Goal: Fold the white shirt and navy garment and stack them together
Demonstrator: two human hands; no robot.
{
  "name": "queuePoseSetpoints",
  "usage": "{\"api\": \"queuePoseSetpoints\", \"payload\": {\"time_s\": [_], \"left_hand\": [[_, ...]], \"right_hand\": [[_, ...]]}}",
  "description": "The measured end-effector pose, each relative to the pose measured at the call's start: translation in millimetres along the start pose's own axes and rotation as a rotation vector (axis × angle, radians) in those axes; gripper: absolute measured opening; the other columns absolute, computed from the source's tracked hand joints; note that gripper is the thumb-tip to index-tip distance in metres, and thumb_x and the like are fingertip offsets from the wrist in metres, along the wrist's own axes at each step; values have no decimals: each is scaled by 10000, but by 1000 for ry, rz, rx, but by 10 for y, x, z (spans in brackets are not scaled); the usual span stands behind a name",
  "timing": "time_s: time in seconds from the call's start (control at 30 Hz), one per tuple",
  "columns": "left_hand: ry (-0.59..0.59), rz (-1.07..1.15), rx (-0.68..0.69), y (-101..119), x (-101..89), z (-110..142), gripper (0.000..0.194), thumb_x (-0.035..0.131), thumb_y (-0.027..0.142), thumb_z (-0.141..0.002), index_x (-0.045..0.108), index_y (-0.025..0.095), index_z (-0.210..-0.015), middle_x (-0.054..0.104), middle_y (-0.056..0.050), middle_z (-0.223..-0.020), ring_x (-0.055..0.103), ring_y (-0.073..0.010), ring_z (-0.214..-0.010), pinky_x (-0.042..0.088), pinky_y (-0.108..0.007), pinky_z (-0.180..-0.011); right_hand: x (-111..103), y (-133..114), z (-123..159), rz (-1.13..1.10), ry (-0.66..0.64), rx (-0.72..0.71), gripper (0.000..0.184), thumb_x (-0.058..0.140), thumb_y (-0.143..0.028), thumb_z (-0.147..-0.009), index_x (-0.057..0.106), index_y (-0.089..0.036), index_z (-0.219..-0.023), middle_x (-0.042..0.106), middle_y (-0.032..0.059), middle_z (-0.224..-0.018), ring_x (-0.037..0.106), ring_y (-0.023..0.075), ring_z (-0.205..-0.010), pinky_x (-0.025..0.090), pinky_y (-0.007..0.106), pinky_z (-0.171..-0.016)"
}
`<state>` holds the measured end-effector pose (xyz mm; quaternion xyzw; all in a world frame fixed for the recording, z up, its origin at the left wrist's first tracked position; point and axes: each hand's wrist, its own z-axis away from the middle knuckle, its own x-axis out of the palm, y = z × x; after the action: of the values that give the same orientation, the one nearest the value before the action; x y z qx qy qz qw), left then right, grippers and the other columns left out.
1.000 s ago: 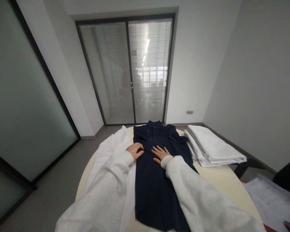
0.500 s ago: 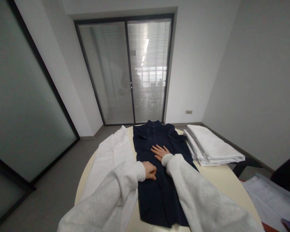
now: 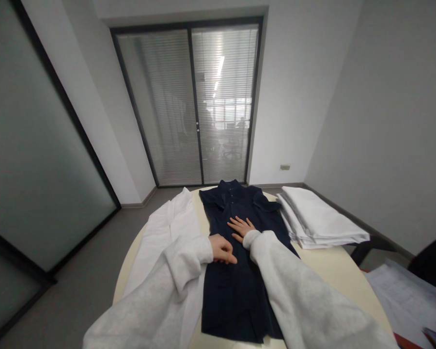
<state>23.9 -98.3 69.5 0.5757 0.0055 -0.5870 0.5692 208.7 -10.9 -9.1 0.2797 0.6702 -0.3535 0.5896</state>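
A dark navy shirt [image 3: 232, 300] lies lengthwise on the round cream table [image 3: 334, 271], its collar at the far end and buttons down the upper front. My left hand [image 3: 222, 248] is closed on the cloth at the shirt's left side, fingers curled under and thumb pointing right. Spread flat on the shirt's middle, my right hand [image 3: 242, 227] has its fingers apart. To the left lies a white garment [image 3: 160, 237], partly covered by my left sleeve. My right forearm hides part of the navy shirt's right edge.
Folded white cloth [image 3: 319, 213] is stacked at the table's right edge. Beyond it stand a dark chair [image 3: 430, 261] and loose papers [image 3: 403, 295]. A glass door with blinds [image 3: 192, 111] is behind the table.
My left hand has shifted slightly up and left. The navy shirt's left side is drawn inward above that hand, and its lower part has moved left. The right hand stays in place.
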Motion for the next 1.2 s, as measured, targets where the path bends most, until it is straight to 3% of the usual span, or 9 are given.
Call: {"api": "queuePoseSetpoints", "payload": {"time_s": [0.2,0.27,0.4,0.47,0.53,0.7,0.87,1.07,1.2], "left_hand": [[-104,-41,-162,-220,7,31,373,673,519,-585,551,167,-593,538,56,-468,504,-77,-382,403,-191,-460],[-49,20,-168,-311,-40,11,371,624,534,-636,562,169,-656,551,49,-479,526,-93,-390,417,-202,-459],[416,32,-163,-537,-376,-102,369,403,488,-822,577,164,-853,611,5,-631,592,-116,-524,461,-234,-549],[687,-160,-216,-689,-572,-204,315,397,409,-845,596,167,-874,637,-38,-777,614,-142,-735,461,-261,-711],[823,-340,-302,-857,-698,-331,273,436,356,-834,604,166,-935,607,-82,-1000,559,-178,-957,415,-281,-845],[723,-457,-401,-1225,-618,-616,535,346,501,-841,368,228,-1301,328,-63,-1384,293,-237,-1257,242,-448,-1012],[581,-524,-497,-1442,-503,-626,631,256,584,-823,177,297,-1379,110,-5,-1456,101,-235,-1326,0,-586,-1010],[419,-584,-530,-1492,-601,-534,669,334,553,-810,129,285,-1388,24,-15,-1460,37,-260,-1331,10,-648,-960],[355,-557,-484,-1439,-578,-513,692,420,511,-788,133,301,-1382,21,-22,-1462,40,-266,-1330,66,-648,-956]], "right_hand": [[-76,-96,107,-23,-37,-100,490,383,-465,-825,328,-390,-1306,241,-45,-1419,117,243,-1316,20,593,-996],[-98,-99,156,-49,-42,-119,494,393,-471,-820,326,-400,-1304,250,-45,-1416,132,247,-1312,33,595,-994],[-187,-83,234,-79,-99,-136,518,444,-473,-791,336,-413,-1294,254,-42,-1415,137,276,-1305,60,626,-970],[-242,-82,249,-97,-149,-147,554,489,-500,-755,347,-420,-1285,257,-40,-1414,145,298,-1298,85,653,-947],[-279,-100,256,-111,-179,-153,582,521,-536,-718,372,-423,-1269,273,-36,-1407,166,313,-1288,120,668,-927],[-215,-197,315,-26,-35,-124,521,421,-568,-776,397,-391,-1265,293,-27,-1399,183,284,-1284,82,624,-973],[-120,-222,405,35,-34,-165,518,314,-545,-838,233,-419,-1334,179,-41,-1439,83,283,-1315,3,642,-959],[-182,-199,413,-16,-134,-149,563,372,-563,-807,217,-431,-1332,146,-42,-1446,40,309,-1315,1,679,-921],[-363,-211,358,-92,-225,-129,637,532,-528,-723,297,-425,-1306,210,-11,-1432,90,345,-1300,93,694,-899]]}}
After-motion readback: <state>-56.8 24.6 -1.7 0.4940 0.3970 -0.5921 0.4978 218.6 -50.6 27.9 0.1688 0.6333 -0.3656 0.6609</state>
